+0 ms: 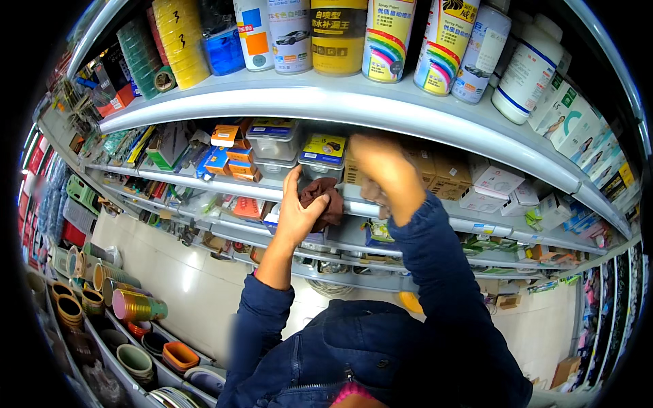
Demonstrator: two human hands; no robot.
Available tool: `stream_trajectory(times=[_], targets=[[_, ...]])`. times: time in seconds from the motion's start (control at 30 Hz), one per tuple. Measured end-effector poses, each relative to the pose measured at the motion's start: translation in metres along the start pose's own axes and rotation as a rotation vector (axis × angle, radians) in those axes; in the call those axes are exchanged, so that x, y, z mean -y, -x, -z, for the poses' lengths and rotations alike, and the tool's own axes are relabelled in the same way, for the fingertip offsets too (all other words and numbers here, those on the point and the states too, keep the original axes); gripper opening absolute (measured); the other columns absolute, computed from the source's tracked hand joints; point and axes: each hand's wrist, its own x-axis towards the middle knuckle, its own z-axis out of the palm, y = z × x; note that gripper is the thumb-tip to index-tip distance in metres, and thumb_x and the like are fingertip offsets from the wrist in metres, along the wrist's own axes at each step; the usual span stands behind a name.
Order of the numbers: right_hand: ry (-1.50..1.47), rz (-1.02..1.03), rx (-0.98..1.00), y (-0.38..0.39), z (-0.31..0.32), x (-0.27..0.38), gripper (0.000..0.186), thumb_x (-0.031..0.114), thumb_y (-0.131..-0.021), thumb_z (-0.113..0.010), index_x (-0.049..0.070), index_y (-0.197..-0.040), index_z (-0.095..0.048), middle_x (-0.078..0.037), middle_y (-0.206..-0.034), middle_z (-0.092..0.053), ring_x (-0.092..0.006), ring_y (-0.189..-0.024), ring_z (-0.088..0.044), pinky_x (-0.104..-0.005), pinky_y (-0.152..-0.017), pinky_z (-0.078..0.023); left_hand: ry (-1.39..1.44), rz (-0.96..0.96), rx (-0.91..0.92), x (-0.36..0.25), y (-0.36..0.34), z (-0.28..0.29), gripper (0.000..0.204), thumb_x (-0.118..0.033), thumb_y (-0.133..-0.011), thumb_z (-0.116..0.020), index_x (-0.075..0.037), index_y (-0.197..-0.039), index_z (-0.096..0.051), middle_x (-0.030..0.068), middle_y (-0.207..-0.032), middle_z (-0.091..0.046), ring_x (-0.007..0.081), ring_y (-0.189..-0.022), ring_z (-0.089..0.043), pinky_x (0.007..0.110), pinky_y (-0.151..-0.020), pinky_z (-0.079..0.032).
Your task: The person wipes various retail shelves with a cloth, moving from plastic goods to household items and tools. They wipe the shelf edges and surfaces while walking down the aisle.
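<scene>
My left hand [296, 216] is closed on a crumpled brown cloth [331, 209], its thumb bent across it, in front of the middle shelf. Just behind the cloth sits a clear plastic box [323, 148] with a yellow and blue label. To its left is a stack of similar clear boxes [273, 141]. My right hand [384, 166] reaches up under the upper shelf, close to the brown cartons [435, 170]. Motion smears it, so its fingers cannot be made out.
The upper shelf edge [326, 102] juts out above both hands, carrying spray cans [388, 41] and yellow tape rolls [180, 41]. Small orange boxes [238, 160] share the middle shelf, and white boxes [500, 177] stand to the right. Flowerpots [136, 360] fill a rack at lower left.
</scene>
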Motion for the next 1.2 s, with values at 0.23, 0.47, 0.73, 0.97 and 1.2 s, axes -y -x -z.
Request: stream_trajectory(times=[0.23,0.47,0.73,0.97,1.2], targets=[[0.824,0.485,-0.079,-0.061,-0.088,0.035,0.018,0.007,-0.072,-0.062,0.001,-0.088,-0.065,-0.018,-0.095,-0.063,-0.0326,-0.092,-0.062,-0.0423,-0.081,-0.051,0.146,-0.026,0.062,0.008,0.0,0.004,0.079,-0.021,-0.073,-0.07,0.006,-0.138,-0.033,0.0214,-0.141,-0.037,0.0305,-0.131,-0.037,0.035,-0.108,-0.029],[0.38,0.606,0.273,-0.026,-0.03,0.032,0.044,0.0,-0.069,-0.06,-0.001,-0.113,-0.056,-0.023,-0.11,-0.059,-0.0402,-0.105,-0.055,-0.0437,-0.09,-0.046,0.081,-0.091,0.065,0.016,0.0,0.008,0.075,-0.012,-0.074,-0.069,0.004,-0.139,-0.035,0.0156,-0.136,-0.043,0.0221,-0.127,-0.041,0.032,-0.106,-0.032],[-0.338,0.381,0.327,0.017,0.019,0.005,0.039,0.005,-0.085,-0.056,-0.002,-0.123,-0.052,-0.013,-0.114,-0.06,-0.0226,-0.107,-0.057,-0.0321,-0.094,-0.043,0.001,-0.08,-0.01,0.0,0.017,0.018,0.07,-0.015,-0.072,-0.07,0.003,-0.133,-0.04,0.0209,-0.132,-0.043,0.0316,-0.121,-0.047,0.035,-0.102,-0.036],[-1.027,0.089,-0.313,-0.033,-0.031,0.028,0.031,0.006,-0.09,-0.058,-0.006,-0.119,-0.054,-0.011,-0.114,-0.059,-0.0204,-0.105,-0.056,-0.0333,-0.095,-0.044,-0.261,-0.35,-0.391,-0.017,0.006,0.066,0.065,-0.005,-0.074,-0.065,0.0,-0.133,-0.04,0.0176,-0.136,-0.038,0.0274,-0.126,-0.041,0.038,-0.105,-0.032],[0.118,0.418,-0.327,-0.089,-0.068,0.053,0.036,0.024,-0.093,-0.056,-0.005,-0.115,-0.057,-0.019,-0.119,-0.059,-0.0331,-0.109,-0.055,-0.0368,-0.095,-0.042,0.126,-0.177,-0.202,0.001,-0.046,0.146,0.08,-0.014,-0.072,-0.068,-0.003,-0.142,-0.032,0.02,-0.141,-0.035,0.0295,-0.131,-0.036,0.036,-0.108,-0.028]])
